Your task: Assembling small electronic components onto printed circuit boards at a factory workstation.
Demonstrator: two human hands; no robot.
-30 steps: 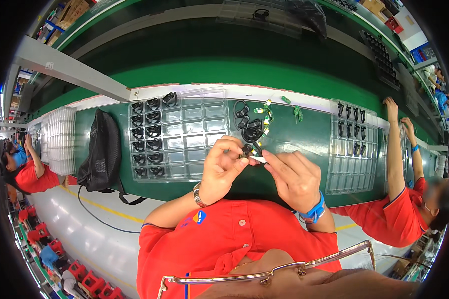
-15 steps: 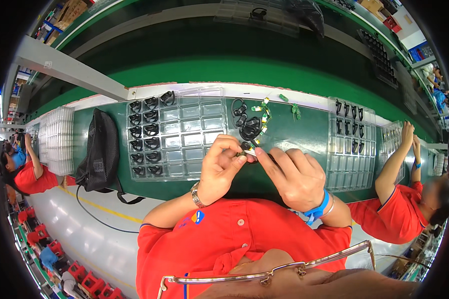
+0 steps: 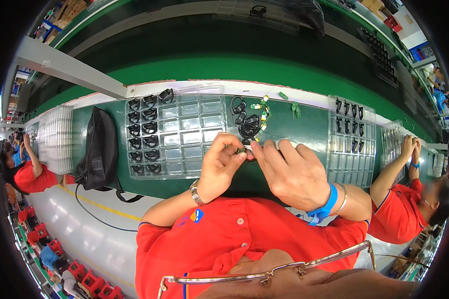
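My left hand (image 3: 221, 163) is closed in a pinch on a small dark part (image 3: 241, 150) above the near side of the green table. Against it, the thumb and forefinger of my right hand (image 3: 293, 172) pinch together, with something small and light-coloured between the fingertips. Its shape is mostly hidden by the fingers. Just beyond my hands lies a pile of black ear-hook earphone pieces (image 3: 249, 128). Beside that pile runs a string of small green circuit boards (image 3: 264, 113) with yellow and white bits.
A clear compartment tray (image 3: 189, 123) on the left holds black earphones (image 3: 149, 114). Another tray (image 3: 351, 164) stands at right. Loose green boards (image 3: 296, 109) lie near the back ledge. Further left are a black mesh bag (image 3: 99, 149) and stacked trays (image 3: 57, 144). Co-workers sit on both sides.
My right hand has shifted slightly right and its fingers are drawn up more, its fingertips still at the small part. My left hand has barely moved.
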